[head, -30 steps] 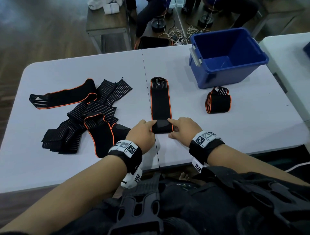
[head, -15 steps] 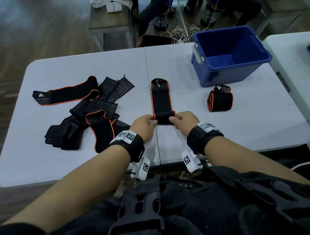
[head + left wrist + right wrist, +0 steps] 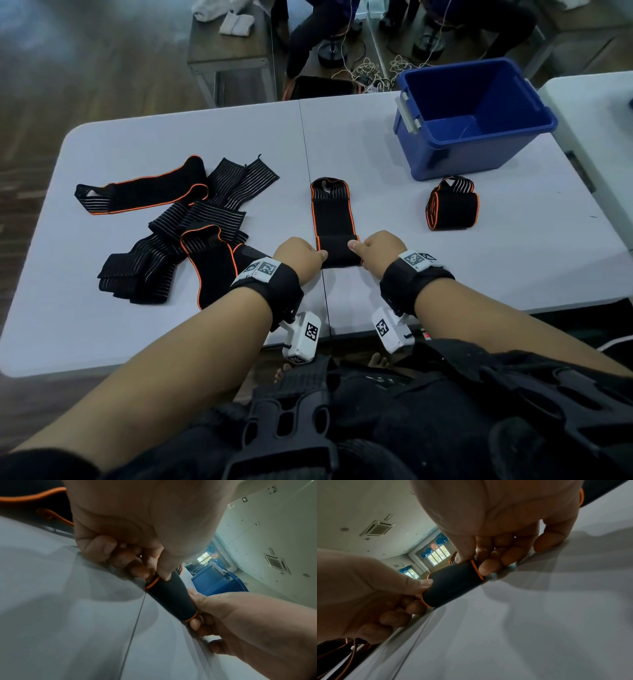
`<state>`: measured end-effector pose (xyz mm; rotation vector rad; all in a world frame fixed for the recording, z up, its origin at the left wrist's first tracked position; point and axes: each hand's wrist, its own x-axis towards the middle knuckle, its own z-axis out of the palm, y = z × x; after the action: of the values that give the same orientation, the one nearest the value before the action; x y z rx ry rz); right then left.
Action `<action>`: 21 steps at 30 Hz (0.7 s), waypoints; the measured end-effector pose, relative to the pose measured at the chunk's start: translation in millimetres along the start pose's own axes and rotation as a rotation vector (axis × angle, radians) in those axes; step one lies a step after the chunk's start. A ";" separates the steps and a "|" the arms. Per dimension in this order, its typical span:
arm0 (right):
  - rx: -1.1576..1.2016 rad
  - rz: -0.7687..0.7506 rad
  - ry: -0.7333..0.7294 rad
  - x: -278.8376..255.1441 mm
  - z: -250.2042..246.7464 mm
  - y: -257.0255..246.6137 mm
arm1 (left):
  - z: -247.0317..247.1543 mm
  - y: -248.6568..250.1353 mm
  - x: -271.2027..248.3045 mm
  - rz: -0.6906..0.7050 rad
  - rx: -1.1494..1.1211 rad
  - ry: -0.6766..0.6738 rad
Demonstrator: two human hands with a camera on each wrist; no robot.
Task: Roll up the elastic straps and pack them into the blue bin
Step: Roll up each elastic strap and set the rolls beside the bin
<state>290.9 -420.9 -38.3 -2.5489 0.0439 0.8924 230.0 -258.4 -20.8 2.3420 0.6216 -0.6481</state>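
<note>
From the head view, my left hand [image 3: 301, 255] and right hand [image 3: 375, 251] pinched the half-rolled strap [image 3: 334, 222] on the tabletop [image 3: 376, 192], short of the blue bin [image 3: 476, 116]. Both wrist views showed fingers [image 3: 137, 572] clamped on the roll's [image 3: 452, 584] ends; I judged rolling should continue forward, kept tight.

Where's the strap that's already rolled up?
In the head view the rolled strap lies on the table's right side, just in front of the blue bin, not inside it.
</note>
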 end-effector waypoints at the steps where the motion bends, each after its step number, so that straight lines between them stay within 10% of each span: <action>1: -0.007 0.015 -0.002 0.4 -0.7 -1.3 | -0.9 -0.2 -0.6 0.020 0.017 0.036; 6: -0.068 0.025 0.039 1.5 -1.2 -6.3 | -3.2 -10.8 -4.4 0.240 0.012 0.257; 21: -0.053 -0.312 0.156 -15.8 -7.4 -10.1 | 3.1 -40.4 7.1 0.358 0.157 0.141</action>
<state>284.4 -416.6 -19.7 -2.5728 -0.3251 0.5820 211.5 -230.5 -44.7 2.5732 0.2044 -0.3821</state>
